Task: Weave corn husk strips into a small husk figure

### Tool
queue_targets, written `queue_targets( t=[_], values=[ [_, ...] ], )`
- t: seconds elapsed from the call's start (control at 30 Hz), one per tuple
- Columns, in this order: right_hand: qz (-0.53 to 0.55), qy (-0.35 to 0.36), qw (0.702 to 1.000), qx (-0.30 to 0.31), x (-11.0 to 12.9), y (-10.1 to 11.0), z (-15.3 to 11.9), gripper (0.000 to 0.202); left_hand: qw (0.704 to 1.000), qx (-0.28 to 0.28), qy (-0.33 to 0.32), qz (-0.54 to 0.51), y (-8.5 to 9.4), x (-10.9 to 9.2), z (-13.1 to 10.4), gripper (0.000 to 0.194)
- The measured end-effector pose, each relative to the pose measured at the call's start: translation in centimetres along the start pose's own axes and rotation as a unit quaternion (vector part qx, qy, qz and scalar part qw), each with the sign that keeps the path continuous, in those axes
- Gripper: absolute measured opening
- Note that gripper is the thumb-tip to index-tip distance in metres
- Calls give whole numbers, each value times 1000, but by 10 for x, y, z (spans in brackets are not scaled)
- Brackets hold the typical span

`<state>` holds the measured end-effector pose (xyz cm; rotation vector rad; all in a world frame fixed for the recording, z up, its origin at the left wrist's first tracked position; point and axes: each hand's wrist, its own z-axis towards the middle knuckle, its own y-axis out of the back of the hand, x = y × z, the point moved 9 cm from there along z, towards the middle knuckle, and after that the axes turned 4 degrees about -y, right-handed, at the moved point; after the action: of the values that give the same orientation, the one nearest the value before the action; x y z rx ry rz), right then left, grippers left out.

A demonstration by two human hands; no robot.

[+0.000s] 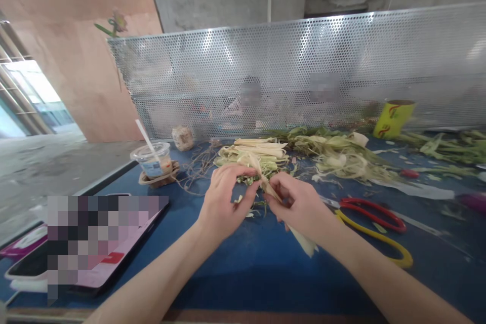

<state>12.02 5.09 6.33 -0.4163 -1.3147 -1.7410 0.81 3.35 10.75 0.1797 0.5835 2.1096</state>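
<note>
Over the middle of the table, a pale strip of corn husk (pixel 304 242) runs between my two hands. My left hand (pixel 230 200) pinches its upper end with thumb and fingertips. Closed around its middle, my right hand (pixel 298 197) lets the lower end stick out below the palm toward me. Just behind my hands lies a stack of trimmed corn husks (pixel 261 148), pale and greenish. Small green scraps (pixel 249 212) are scattered beneath my fingers. Scissors (pixel 374 235) with one red and one yellow handle lie right of my right hand, blades partly hidden.
Left of the husks stand a lidded drink cup (pixel 154 162) with a straw, a twine ball (pixel 183 137) and loose twine (pixel 201 162). A tablet (pixel 125 243) lies front left. Leafy husks (pixel 341 154) and a yellow roll (pixel 394 119) line the perforated metal screen (pixel 212 71).
</note>
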Motion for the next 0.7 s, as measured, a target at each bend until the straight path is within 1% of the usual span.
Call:
queue_targets(
  t=[0.07, 0.23, 0.37, 0.43, 0.57, 0.63, 0.7],
  values=[
    [0, 4, 1000, -2, 2, 1, 0, 13, 999, 4, 32, -28, 0, 6, 0, 11],
    [-25, 28, 999, -7, 6, 0, 0, 17, 995, -20, 78, -65, 0, 17, -1, 6],
    [-34, 42, 999, -5, 5, -2, 1, 16, 980, -28, 155, -124, -5, 30, -5, 10],
    [-43, 50, 998, -8, 6, -2, 1, 16, 971, -28, 178, -157, -9, 33, -6, 11],
    [-62, 63, 996, -20, 8, -1, 0, 16, 958, -27, 189, -212, -13, 35, -6, 13],
    [-54, 59, 997, -20, 8, 0, 0, 16, 964, -20, 170, -205, -14, 32, -4, 14],
    [-21, 33, 999, -10, 4, -2, 0, 15, 975, -17, 139, -173, -11, 27, -2, 14]
  ],
)
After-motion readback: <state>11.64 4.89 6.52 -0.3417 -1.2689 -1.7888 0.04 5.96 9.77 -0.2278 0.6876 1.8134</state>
